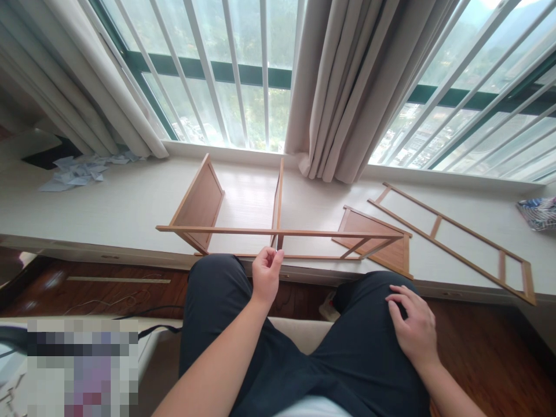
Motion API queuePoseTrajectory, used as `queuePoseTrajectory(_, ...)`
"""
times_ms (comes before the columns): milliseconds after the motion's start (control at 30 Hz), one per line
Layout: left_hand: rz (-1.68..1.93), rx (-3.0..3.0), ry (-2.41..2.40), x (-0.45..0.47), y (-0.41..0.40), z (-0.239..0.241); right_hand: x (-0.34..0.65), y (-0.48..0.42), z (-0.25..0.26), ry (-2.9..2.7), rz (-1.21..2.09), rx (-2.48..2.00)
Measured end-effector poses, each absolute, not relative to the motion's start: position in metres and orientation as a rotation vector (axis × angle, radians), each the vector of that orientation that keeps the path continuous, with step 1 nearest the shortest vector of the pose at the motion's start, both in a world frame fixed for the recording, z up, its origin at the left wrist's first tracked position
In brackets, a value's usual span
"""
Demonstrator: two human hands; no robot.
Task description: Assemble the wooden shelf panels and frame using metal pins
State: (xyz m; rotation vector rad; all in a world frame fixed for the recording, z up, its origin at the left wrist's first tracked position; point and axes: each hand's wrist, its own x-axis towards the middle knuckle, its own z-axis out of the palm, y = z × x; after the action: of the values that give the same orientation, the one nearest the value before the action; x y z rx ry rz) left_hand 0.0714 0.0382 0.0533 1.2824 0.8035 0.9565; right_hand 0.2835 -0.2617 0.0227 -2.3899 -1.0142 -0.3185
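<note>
My left hand (266, 275) is closed in a pinch at the middle upright of a partly assembled wooden shelf frame (234, 231). Whatever lies between its thumb and fingers is too small or hidden to make out. The frame lies on its side on the white ledge, its long rails running left to right. One wooden panel (197, 200) stands at its left end, and a second panel (278, 197), seen nearly edge-on, rises at the middle. Resting on my right thigh, my right hand (413, 327) is open, fingers bent loosely and holding nothing.
A loose wooden panel (386, 255) lies behind the frame's right end. Further right is a ladder-like wooden side frame (435, 227). Crumpled paper (78, 172) lies at the ledge's left. Grey curtains (343, 87) hang by the barred windows; a patterned bundle (538, 213) sits far right.
</note>
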Motion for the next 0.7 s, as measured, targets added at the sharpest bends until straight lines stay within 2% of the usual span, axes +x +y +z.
queuePoseTrajectory(700, 1.084, 1.453, 0.844, 0.073, 0.036, 0.063, 0.284, -0.264, 0.021, -1.015, -0.328, -2.393)
